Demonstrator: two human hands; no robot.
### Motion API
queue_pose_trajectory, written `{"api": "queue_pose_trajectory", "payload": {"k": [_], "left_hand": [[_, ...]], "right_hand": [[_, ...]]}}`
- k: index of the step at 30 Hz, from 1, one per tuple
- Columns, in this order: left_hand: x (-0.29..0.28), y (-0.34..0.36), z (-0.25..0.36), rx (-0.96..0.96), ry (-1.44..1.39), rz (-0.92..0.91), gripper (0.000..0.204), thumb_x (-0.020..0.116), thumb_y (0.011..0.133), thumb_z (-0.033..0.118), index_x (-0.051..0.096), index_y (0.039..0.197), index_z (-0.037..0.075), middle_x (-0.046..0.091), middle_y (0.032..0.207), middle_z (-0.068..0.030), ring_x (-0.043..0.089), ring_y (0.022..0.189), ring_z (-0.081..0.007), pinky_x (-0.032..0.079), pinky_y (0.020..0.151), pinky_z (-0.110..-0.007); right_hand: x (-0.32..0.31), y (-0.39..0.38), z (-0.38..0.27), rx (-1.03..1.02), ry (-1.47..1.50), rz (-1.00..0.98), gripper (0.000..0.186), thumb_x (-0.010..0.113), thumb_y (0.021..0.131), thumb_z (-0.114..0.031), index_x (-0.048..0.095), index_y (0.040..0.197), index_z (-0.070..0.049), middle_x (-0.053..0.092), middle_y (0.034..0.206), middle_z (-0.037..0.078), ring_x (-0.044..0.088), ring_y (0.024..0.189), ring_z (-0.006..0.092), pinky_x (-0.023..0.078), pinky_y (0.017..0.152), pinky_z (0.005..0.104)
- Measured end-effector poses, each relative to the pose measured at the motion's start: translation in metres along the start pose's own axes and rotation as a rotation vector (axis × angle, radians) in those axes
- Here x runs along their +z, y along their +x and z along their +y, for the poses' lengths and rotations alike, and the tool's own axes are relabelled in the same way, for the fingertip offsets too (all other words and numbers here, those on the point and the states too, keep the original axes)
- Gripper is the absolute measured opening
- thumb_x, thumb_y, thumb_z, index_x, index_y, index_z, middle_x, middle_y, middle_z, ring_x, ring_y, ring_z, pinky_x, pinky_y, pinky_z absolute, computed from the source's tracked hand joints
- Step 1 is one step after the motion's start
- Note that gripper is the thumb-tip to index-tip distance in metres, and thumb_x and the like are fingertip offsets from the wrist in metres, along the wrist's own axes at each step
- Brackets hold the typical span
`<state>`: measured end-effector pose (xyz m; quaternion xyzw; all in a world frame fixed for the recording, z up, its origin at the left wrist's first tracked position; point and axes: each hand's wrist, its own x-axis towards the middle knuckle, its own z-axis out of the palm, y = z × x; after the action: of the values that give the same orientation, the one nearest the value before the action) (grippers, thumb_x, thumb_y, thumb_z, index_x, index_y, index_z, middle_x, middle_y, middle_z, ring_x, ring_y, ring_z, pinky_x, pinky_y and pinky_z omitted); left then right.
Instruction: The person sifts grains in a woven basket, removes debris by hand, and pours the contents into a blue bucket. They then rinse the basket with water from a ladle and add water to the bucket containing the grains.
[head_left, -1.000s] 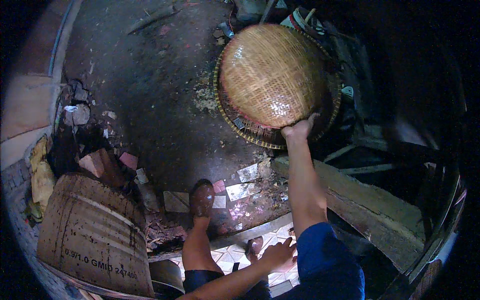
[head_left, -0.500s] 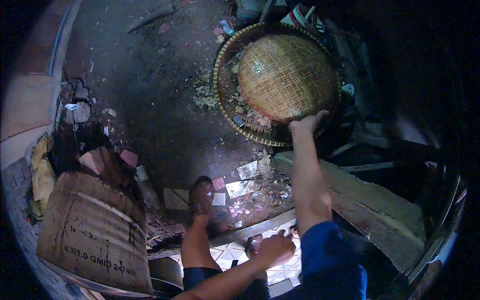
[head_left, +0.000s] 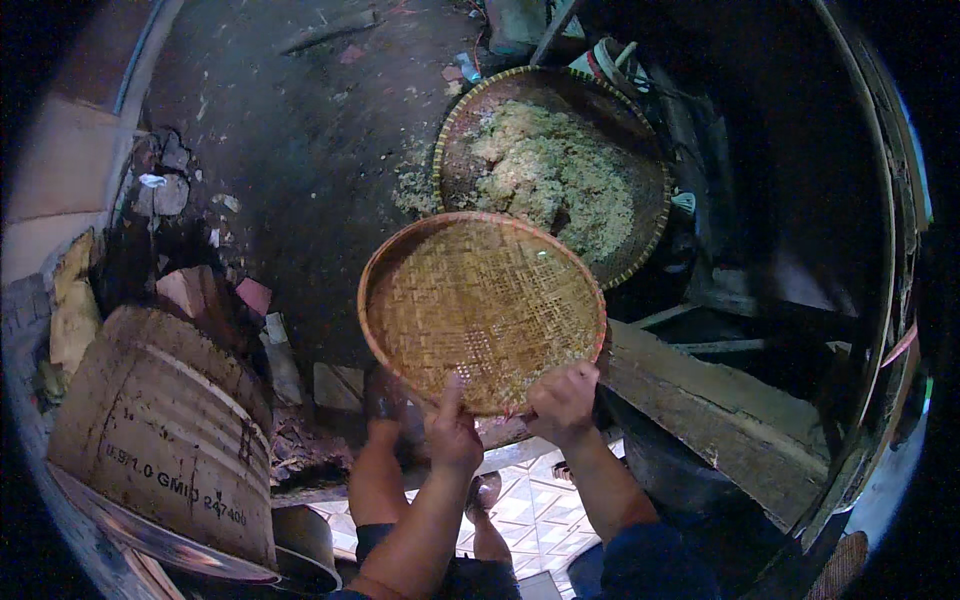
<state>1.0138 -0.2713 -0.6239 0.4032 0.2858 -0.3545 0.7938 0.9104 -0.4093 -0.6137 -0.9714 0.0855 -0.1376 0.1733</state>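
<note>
A round woven bamboo tray with a reddish rim is held up in front of me, its hollow side facing me. Its near rim is gripped by my left hand, thumb over the edge, and by my right hand further right. A few pale bits lie on the weave near my right hand. Beyond it, a larger round basket rests on the dark ground, partly covered by the tray. Inside the larger basket is a heap of pale, crumbly material.
A big rusty metal drum stands at the near left, beside broken bricks. To the right runs a thick wooden plank. A bucket stands behind the larger basket. Patterned tiles lie under me.
The bamboo tray was domed side up over the larger basket under my right hand. It is now turned over and nearer, and my left hand has joined it. The pale heap is uncovered.
</note>
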Motion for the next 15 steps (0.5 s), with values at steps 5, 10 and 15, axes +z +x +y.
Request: {"api": "queue_pose_trajectory", "payload": {"k": [5, 10, 15], "left_hand": [[-0.057, 0.016, -0.021, -0.041, -0.023, 0.092, 0.006, 0.056, 0.082, 0.005, 0.059, 0.081, 0.000, 0.060, 0.085, -0.0073, 0.061, 0.083, -0.0185, 0.050, 0.081, -0.035], [-0.067, 0.031, -0.011, -0.039, -0.105, 0.203, 0.009, 0.052, 0.075, 0.012, 0.056, 0.077, 0.004, 0.059, 0.080, -0.0070, 0.062, 0.074, -0.0222, 0.055, 0.071, -0.038], [-0.073, 0.033, -0.002, 0.179, 0.232, 0.114, 0.026, 0.049, 0.072, 0.011, 0.057, 0.095, 0.001, 0.059, 0.082, -0.0085, 0.061, 0.065, -0.0223, 0.056, 0.059, -0.037]], "right_hand": [[-0.034, 0.059, -0.004, 0.209, 0.143, 0.236, 0.031, 0.065, 0.086, -0.035, 0.062, 0.097, -0.005, 0.058, 0.104, 0.012, 0.056, 0.099, 0.0263, 0.041, 0.091, 0.0436], [-0.004, 0.063, 0.068, 0.983, 1.116, 0.809, 0.045, 0.044, 0.102, -0.027, 0.042, 0.137, 0.001, 0.049, 0.132, 0.016, 0.048, 0.123, 0.0283, 0.037, 0.106, 0.0436], [0.011, 0.064, 0.107, 0.747, 1.036, 0.533, 0.068, 0.063, 0.091, -0.025, 0.032, 0.149, -0.008, 0.031, 0.152, 0.018, 0.034, 0.138, 0.0298, 0.030, 0.113, 0.0435]]}}
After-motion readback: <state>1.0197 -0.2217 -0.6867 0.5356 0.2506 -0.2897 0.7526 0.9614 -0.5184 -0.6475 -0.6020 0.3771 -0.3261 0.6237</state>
